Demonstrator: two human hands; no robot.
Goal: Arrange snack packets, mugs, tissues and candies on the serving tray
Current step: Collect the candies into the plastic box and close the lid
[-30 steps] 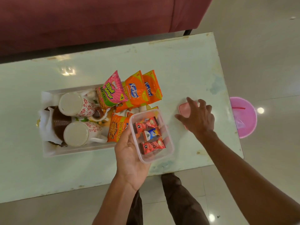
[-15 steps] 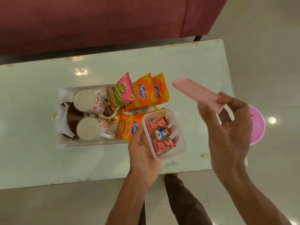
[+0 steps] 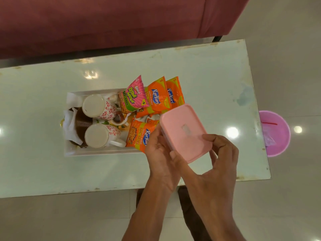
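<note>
Pink plastic, the rounded-square lid [image 3: 185,132] sits over the clear plastic candy box, whose rim barely shows beneath its near-left edge, and both hands are closed around the pair just above the pale glass tabletop [image 3: 217,70]. The left hand [image 3: 160,160] cups the box from the side and below, fingers curled on its left edge, apparently to steady it while the lid is seated. The right hand [image 3: 220,153] pinches the lid's near-right corner between thumb and bent fingers, a hold that suits pressing the rim down. Whether the lid has snapped fully shut cannot be told; the candies inside are hidden by it. Just to the left, the white rectangular serving tray [image 3: 102,152] already carries two upturned white mugs with red flower print [image 3: 98,106], white tissues [image 3: 69,126] tucked around a brown ribbed cup [image 3: 81,122], and the snack packets: a pink one [image 3: 133,98] and orange ones [image 3: 159,100] propped leaning at the far right end, another orange one [image 3: 139,133] lying near the hands. The box is probably being closed so it can go on the tray without spilling. A pink bin [image 3: 276,133] stands on the floor beyond the table's right end.
</note>
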